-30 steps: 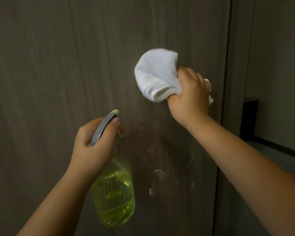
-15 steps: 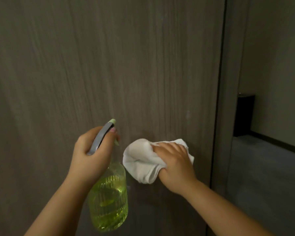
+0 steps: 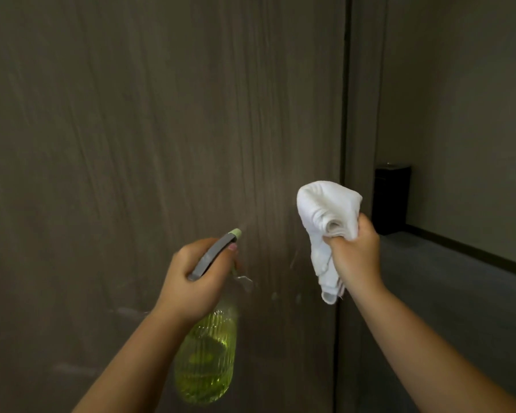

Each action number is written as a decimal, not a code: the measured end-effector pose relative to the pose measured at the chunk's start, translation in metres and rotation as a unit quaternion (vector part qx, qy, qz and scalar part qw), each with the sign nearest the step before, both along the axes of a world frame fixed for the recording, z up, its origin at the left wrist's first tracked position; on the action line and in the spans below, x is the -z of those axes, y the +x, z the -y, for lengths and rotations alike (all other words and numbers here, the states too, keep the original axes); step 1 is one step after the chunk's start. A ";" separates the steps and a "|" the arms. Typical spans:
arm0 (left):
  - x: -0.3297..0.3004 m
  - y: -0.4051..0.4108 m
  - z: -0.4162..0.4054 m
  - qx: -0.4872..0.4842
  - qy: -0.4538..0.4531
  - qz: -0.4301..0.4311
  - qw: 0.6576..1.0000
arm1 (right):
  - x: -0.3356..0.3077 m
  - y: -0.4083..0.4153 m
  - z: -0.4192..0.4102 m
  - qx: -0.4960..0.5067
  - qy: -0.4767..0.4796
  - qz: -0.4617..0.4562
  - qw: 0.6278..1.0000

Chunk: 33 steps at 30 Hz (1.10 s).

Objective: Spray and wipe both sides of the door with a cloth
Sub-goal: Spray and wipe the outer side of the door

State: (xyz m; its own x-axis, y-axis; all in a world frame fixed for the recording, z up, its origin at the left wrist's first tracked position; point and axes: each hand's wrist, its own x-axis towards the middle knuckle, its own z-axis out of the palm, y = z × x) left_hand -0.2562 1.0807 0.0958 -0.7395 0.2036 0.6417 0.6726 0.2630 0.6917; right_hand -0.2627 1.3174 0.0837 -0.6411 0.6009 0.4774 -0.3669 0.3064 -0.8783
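I am seeing two bare forearms coming in from the bottom edge, no sleeves showing, no watch or bands at either wrist. The left grip [image 3: 197, 278], nearer the door [image 3: 131, 144] face, is wearing pink polish on its thumbnail. The right grip [image 3: 355, 257], by the door's edge, is showing no rings.

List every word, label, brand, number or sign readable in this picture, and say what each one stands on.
None can be read.
Spray bottle in the left hand: ribbed clear body with yellow-green liquid, no label showing.
White cloth in the right hand: no tag or print showing.
Door: plain wood grain, no sign.
Black box beyond the door: no marking legible.
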 end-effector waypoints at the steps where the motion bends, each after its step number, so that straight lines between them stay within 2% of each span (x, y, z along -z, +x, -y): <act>1: 0.001 -0.002 -0.005 0.005 -0.002 0.004 1.000 | 0.000 0.002 -0.005 0.006 -0.001 0.003 1.000; 6: 0.004 -0.010 -0.023 0.024 -0.012 0.015 1.000 | -0.002 0.003 -0.024 0.016 -0.012 0.002 1.000; 10: 0.006 -0.012 -0.030 0.020 0.009 0.014 1.000 | -0.018 -0.003 -0.031 0.023 0.024 -0.025 0.999; 15: 0.002 -0.017 -0.031 -0.011 0.038 -0.010 0.999 | -0.058 -0.023 -0.018 0.043 0.141 -0.064 0.987; 19: -0.006 -0.020 -0.036 -0.015 0.056 -0.019 0.998 | -0.071 -0.043 -0.003 0.139 0.244 -0.078 0.957; 21: -0.009 -0.024 -0.037 -0.014 0.057 -0.031 0.998 | -0.057 -0.049 -0.001 0.148 0.263 -0.108 0.947; 24: -0.013 -0.027 -0.035 -0.017 0.072 -0.046 0.996 | -0.017 -0.058 -0.005 0.146 0.342 -0.148 0.916; 30: -0.007 -0.022 -0.029 -0.033 0.073 -0.049 0.996 | 0.066 -0.044 -0.001 0.063 0.388 -0.128 0.910; 33: -0.004 -0.018 -0.027 -0.033 0.073 -0.040 0.996 | 0.065 -0.041 -0.004 0.052 0.392 -0.112 0.912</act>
State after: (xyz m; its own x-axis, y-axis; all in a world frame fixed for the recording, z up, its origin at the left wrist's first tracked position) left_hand -0.2737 1.1079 0.1000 -0.6933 0.0560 0.7185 0.7118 0.2090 0.6706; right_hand -0.3035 1.3215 0.0190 -0.4339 0.0713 0.8981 -0.4431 0.8511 -0.2816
